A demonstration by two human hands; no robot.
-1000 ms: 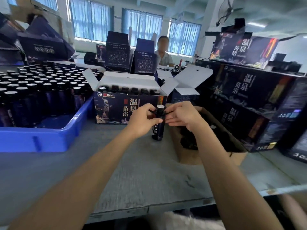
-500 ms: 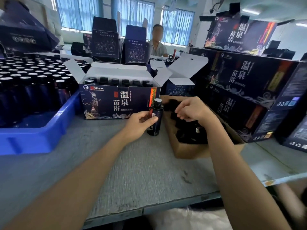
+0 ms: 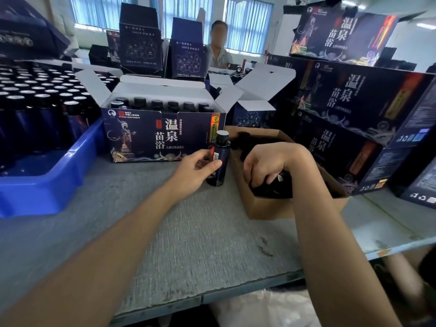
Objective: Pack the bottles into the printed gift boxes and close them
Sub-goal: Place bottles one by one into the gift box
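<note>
A dark blue bottle (image 3: 220, 159) with a black cap stands upright on the grey table, and my left hand (image 3: 197, 167) grips its body. Behind it, a printed gift box (image 3: 162, 135) stands with its flaps up and rows of capped bottles (image 3: 162, 105) inside. My right hand (image 3: 269, 164) is down inside a brown cardboard box (image 3: 266, 206) to the right, fingers curled around a small dark item that I cannot make out.
A blue crate (image 3: 54, 182) full of capped bottles sits at the left. Closed printed boxes (image 3: 354, 109) are stacked at the right. More open boxes stand behind, with a person seated beyond them. The table's front edge (image 3: 212, 293) is near.
My right hand has left the bottle's cap and dropped into the brown box. My left hand has slid down from the bottle's neck to its body. The bottle still stands on the table.
</note>
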